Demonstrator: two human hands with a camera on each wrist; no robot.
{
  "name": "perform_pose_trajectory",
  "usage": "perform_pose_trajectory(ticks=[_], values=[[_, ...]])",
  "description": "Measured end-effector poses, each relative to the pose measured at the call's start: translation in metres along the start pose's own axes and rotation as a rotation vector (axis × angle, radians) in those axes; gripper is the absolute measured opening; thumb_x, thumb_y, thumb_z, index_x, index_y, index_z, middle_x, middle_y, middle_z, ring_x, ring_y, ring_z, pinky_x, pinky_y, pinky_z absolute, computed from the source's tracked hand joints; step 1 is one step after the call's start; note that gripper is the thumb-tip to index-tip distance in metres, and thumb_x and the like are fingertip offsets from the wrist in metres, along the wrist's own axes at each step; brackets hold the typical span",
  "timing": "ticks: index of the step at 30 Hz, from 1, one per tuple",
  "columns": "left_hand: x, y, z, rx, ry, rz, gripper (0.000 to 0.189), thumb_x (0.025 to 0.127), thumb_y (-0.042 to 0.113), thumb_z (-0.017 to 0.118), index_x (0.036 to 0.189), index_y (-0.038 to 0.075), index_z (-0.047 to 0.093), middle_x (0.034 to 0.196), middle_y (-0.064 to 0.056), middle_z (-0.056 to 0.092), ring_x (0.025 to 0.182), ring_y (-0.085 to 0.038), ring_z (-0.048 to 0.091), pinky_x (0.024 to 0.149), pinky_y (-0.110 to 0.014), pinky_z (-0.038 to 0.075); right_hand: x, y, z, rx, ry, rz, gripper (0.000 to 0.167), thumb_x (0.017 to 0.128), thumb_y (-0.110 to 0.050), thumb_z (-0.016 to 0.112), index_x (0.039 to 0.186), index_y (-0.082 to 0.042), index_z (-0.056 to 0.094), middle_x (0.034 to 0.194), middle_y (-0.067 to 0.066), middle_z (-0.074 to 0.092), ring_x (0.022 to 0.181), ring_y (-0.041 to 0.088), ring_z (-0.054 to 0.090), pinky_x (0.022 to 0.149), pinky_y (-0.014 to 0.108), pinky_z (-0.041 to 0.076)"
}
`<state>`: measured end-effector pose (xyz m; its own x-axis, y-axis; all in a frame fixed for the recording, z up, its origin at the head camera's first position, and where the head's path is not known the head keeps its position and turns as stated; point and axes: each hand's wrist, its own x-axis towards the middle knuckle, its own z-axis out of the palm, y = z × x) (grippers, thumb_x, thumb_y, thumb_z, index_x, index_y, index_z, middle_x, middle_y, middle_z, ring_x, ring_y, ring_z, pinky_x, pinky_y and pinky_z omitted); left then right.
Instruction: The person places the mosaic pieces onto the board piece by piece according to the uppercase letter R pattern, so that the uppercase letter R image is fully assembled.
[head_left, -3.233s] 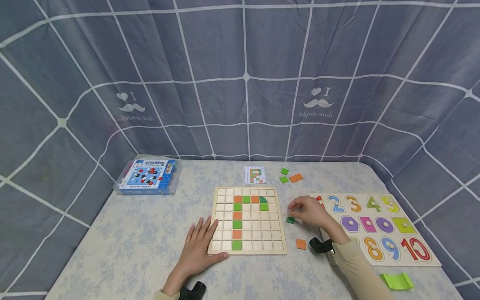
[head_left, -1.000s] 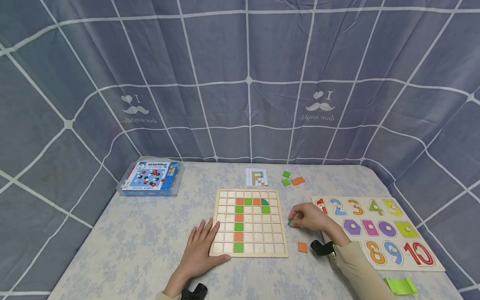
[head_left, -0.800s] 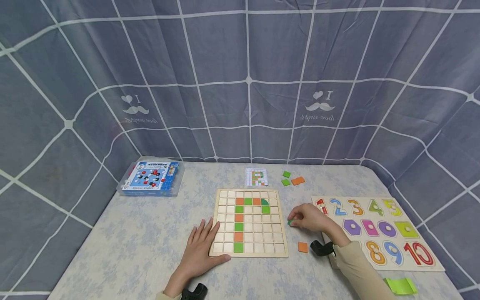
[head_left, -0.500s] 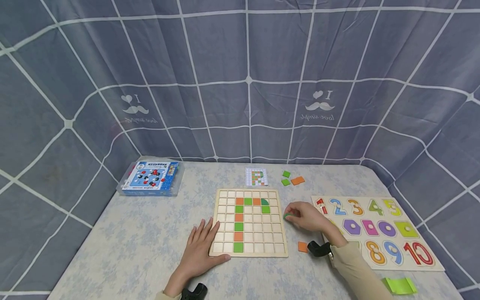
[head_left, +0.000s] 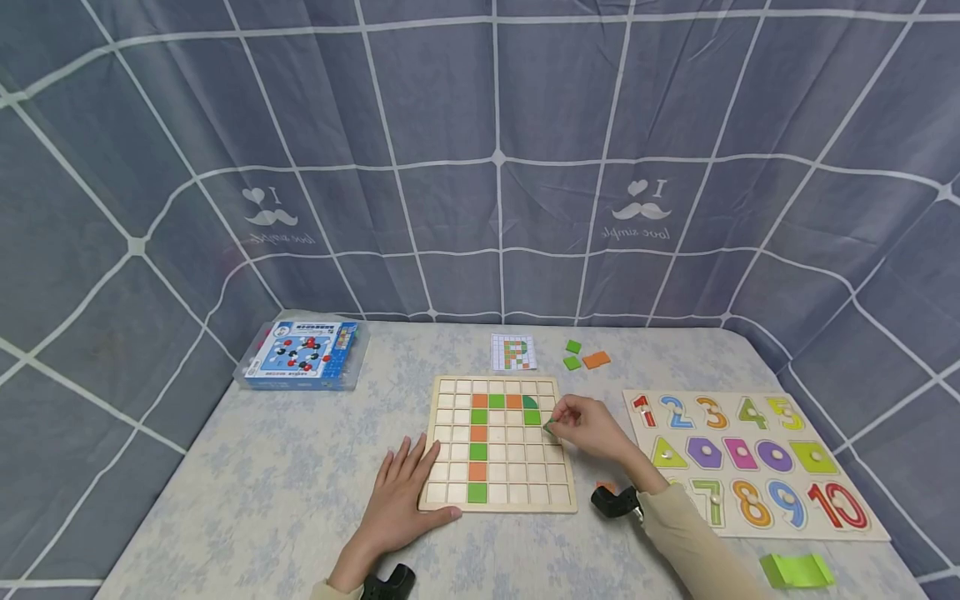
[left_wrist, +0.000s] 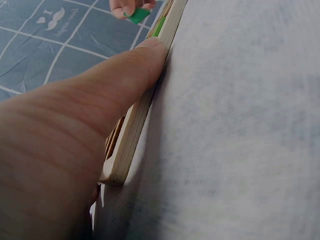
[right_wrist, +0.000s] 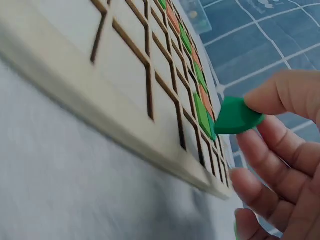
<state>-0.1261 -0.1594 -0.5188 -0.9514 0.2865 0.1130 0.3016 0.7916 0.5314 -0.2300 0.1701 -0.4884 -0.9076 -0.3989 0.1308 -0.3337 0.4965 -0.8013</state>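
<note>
Left hand [head_left: 405, 496] is lying spread; right hand [head_left: 591, 427] is pinching a tile [right_wrist: 236, 117], its curve showing clearly only centre-right in right-wrist view.

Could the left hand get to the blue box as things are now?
Probably yes, with a stretch: the left hand lies spread against the wooden board, and nothing visible stands between it and the blue box.

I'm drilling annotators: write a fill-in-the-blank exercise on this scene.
The right hand pinches a piece coloured ____.
The hand resting on the grid board is the ____ one.
Down the tile column, green alternates with ____.
On the number board, the top-right numeral is ____.

Missing words: green; left; orange; 5.
</note>
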Motion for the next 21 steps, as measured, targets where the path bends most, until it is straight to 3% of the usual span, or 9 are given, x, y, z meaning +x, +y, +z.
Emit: perform_pose_trajectory(ticks=[11, 21], values=[[-0.001, -0.001, 0.001, 0.010, 0.007, 0.008, 0.096, 0.077, 0.063, 0.065, 0.149, 0.009, 0.032, 0.154, -0.014, 0.023, 0.141, -0.036, 0.010, 0.111, -0.053, 0.004, 0.004, -0.006, 0.021, 0.071, 0.090, 0.069, 0.011, 0.085, -0.009, 0.072, 0.093, -0.004, 0.067, 0.074, -0.002, 0.062, 0.060, 0.013, 0.050, 0.055, 0.024, 0.042], [0.000, -0.002, 0.003, 0.009, 0.032, 0.022, 0.097, 0.076, 0.064, 0.066, 0.149, 0.009, 0.034, 0.153, -0.014, 0.024, 0.141, -0.037, 0.011, 0.110, -0.052, 0.005, 0.003, -0.013, 0.027, 0.042, 0.072, 0.154, 0.011, 0.081, -0.012, 0.075, 0.084, -0.007, 0.066, 0.068, -0.003, 0.060, 0.058, 0.014, 0.051, 0.054, 0.025, 0.041]])
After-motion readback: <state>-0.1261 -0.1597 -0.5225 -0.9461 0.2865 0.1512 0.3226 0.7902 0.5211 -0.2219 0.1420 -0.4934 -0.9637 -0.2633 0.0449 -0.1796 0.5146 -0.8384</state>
